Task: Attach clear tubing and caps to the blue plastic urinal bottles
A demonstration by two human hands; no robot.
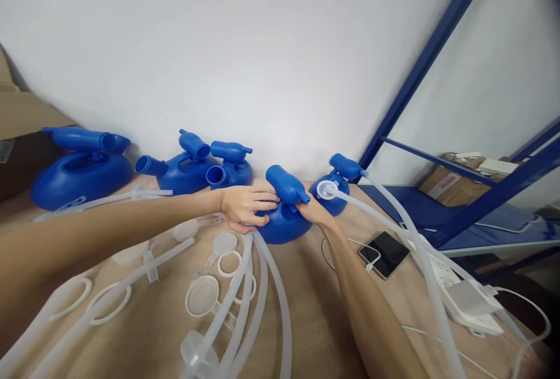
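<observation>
A blue plastic urinal bottle (284, 228) stands between my hands, a separate blue bottle-shaped adapter (284, 185) with a ribbed nozzle resting on top. My left hand (247, 207) grips the bottle's left side, fingers curled against it below the adapter. From the right, my right hand (314, 210) reaches round the bottle's far side, its fingers mostly hidden. Clear hoses (262, 285) run forward from just under my left hand. Behind my right hand, another blue urinal bottle (335, 207) has a white cap (327, 190) with a hose, and a second hose (406, 221) fits its adapter.
Several more blue urinal bottles (83, 175) line the wall at left. White caps (203, 295), rings and hoses lie across the table (306, 332). A phone (385, 255) and a power strip (459, 297) sit at right, beside a blue metal frame (420, 70). A cardboard box (26, 116) stands far left.
</observation>
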